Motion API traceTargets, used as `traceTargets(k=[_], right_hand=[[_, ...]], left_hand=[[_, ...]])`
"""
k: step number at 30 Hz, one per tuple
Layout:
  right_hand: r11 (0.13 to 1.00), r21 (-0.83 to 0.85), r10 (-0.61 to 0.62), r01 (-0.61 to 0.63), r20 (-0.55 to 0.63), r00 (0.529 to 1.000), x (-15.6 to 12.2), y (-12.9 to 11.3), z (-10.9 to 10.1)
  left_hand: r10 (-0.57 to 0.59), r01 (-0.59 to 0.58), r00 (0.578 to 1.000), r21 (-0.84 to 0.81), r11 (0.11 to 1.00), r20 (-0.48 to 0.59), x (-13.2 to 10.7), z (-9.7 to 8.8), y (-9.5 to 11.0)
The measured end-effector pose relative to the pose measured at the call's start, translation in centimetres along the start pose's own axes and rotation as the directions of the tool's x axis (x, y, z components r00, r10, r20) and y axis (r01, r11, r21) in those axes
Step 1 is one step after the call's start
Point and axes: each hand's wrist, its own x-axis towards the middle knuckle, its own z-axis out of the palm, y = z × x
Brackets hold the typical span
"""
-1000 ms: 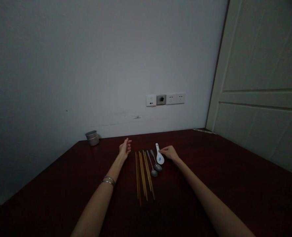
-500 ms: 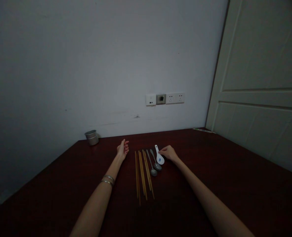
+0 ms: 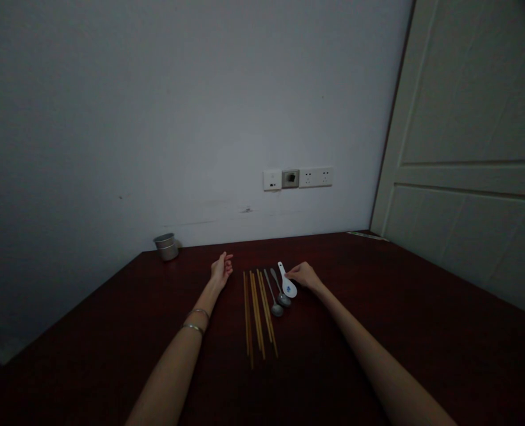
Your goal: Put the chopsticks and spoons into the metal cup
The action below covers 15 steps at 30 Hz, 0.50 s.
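On the dark red table (image 3: 377, 331) lie several wooden chopsticks (image 3: 257, 313) side by side, two metal spoons (image 3: 277, 296) to their right, and a white ceramic spoon (image 3: 287, 280) with a blue mark. My right hand (image 3: 304, 275) rests at the white spoon, fingertips pinched against its bowl. My left hand (image 3: 222, 269) lies on its edge left of the chopsticks, fingers loosely curled, holding nothing, with bracelets on the wrist.
A small metal cup (image 3: 166, 247) stands at the table's back left by the wall. Wall sockets (image 3: 298, 178) sit above the table. A white door (image 3: 466, 154) closes off the right side.
My left hand has slid a little left, away from the chopsticks. My right hand stays at the white spoon, which shifted only slightly.
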Motion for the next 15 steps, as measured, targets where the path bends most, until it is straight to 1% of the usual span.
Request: traceTargets(k=[6, 8, 10, 12, 15], right_hand=[[0.999, 0.024, 0.031, -0.032, 0.024, 0.999, 0.1, 0.1, -0.3], [0.999, 0.039, 0.024, -0.023, -0.021, 0.999, 0.2, 0.5, -0.6], [0.997, 0.075, 0.025, -0.017, -0.110, 0.994, 0.2, 1.1, -1.0], [0.990, 0.143, 0.030, -0.004, -0.186, 0.982, 0.3, 1.8, -1.4], [0.959, 0.280, 0.026, 0.039, -0.226, 0.974, 0.3, 2.6, -1.8]], left_hand=[[0.010, -0.010, 1.000, 0.012, 1.000, 0.013, 0.0, -0.1, -0.2], [0.014, -0.014, 1.000, 0.024, 1.000, 0.010, 0.0, -0.1, -0.3], [0.020, -0.020, 1.000, 0.032, 0.999, 0.013, 0.0, -0.2, -0.3], [0.026, -0.027, 0.999, 0.030, 0.999, 0.021, 0.0, -0.2, -0.4], [0.028, -0.029, 0.999, 0.033, 0.999, 0.030, 0.0, -0.2, -0.4]])
